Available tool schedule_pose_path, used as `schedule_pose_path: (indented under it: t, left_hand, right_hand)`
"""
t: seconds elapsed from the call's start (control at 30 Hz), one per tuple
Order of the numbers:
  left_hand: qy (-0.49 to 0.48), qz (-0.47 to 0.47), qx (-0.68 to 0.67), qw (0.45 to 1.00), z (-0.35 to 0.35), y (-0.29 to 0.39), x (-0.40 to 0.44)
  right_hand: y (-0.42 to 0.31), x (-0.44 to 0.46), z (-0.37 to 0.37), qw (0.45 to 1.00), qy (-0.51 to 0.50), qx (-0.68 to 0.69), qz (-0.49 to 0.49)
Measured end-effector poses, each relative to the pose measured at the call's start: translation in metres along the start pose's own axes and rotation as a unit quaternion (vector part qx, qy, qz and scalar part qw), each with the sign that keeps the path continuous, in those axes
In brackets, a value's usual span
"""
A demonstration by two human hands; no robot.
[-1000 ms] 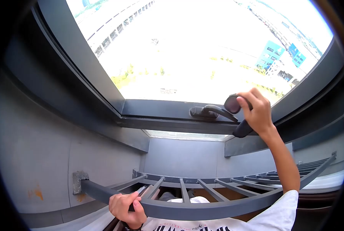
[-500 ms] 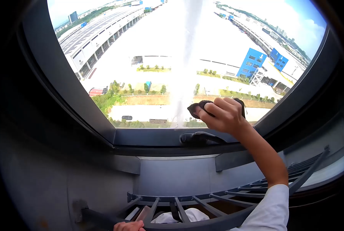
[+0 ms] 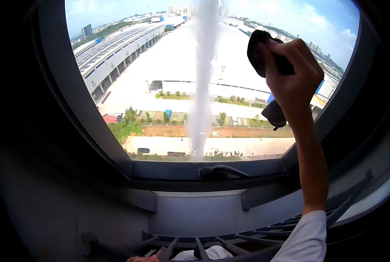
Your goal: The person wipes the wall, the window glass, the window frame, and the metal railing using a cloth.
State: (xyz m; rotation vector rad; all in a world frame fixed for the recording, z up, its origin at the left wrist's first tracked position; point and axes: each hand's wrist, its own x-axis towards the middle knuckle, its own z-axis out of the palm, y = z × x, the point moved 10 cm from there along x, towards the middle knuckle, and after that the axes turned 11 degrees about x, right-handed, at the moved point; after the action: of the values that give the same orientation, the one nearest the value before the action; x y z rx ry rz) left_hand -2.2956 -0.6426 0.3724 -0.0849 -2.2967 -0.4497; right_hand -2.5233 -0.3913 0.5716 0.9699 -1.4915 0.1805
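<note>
Grey metal railing bars (image 3: 202,249) stand nearest; the left hand (image 3: 143,259) beside them is mostly cropped, its grip unclear. Beyond, the right hand (image 3: 296,72) clasps a black, rounded item (image 3: 256,53) before the dark-framed window (image 3: 168,171), seemingly only partly clear, a hazy white streak (image 3: 200,105) left mid-pane.

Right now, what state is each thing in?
Window: pale vertical streak in its view; open or shut unclear
Handle: roughly level, untouched
Dark item: gripped, raised
Right hand: closed, holding
Left hand: mostly out of frame, grip unclear
Railing: dim, partly out of frame
</note>
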Motion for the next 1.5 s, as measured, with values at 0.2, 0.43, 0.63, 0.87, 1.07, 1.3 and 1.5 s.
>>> schedule_pose_path:
  t: [0.2, 0.43, 0.63, 0.87, 1.07, 1.3, 1.5]
  left_hand:
    - [0.005, -0.011, -0.029, 1.000, -0.003, -0.001, -0.005]
    - [0.006, -0.012, -0.020, 1.000, -0.005, -0.001, -0.006]
    - [0.031, -0.001, -0.039, 0.999, -0.015, 0.003, -0.001]
    - [0.034, -0.016, -0.024, 0.999, -0.003, -0.002, -0.011]
    - [0.044, 0.003, -0.031, 0.999, -0.011, -0.003, -0.016]
    - [0.068, 0.009, -0.041, 0.997, -0.009, -0.005, -0.022]
    - [0.071, 0.001, -0.026, 0.997, -0.012, -0.006, -0.025]
  right_hand:
    - [-0.090, -0.091, 0.067, 0.976, -0.198, 0.091, 0.004]
    - [0.040, 0.071, -0.034, 0.991, 0.125, -0.033, 0.036]
    - [-0.075, -0.063, 0.059, 0.983, -0.175, 0.059, -0.023]
    - [0.013, 0.104, 0.018, 0.994, 0.099, 0.010, 0.054]
    - [-0.095, 0.035, 0.116, 0.985, -0.120, 0.088, -0.091]
    - [-0.028, 0.166, 0.073, 0.997, 0.066, 0.028, 0.002]
    - [-0.139, 0.028, 0.166, 0.958, -0.208, 0.129, -0.151]
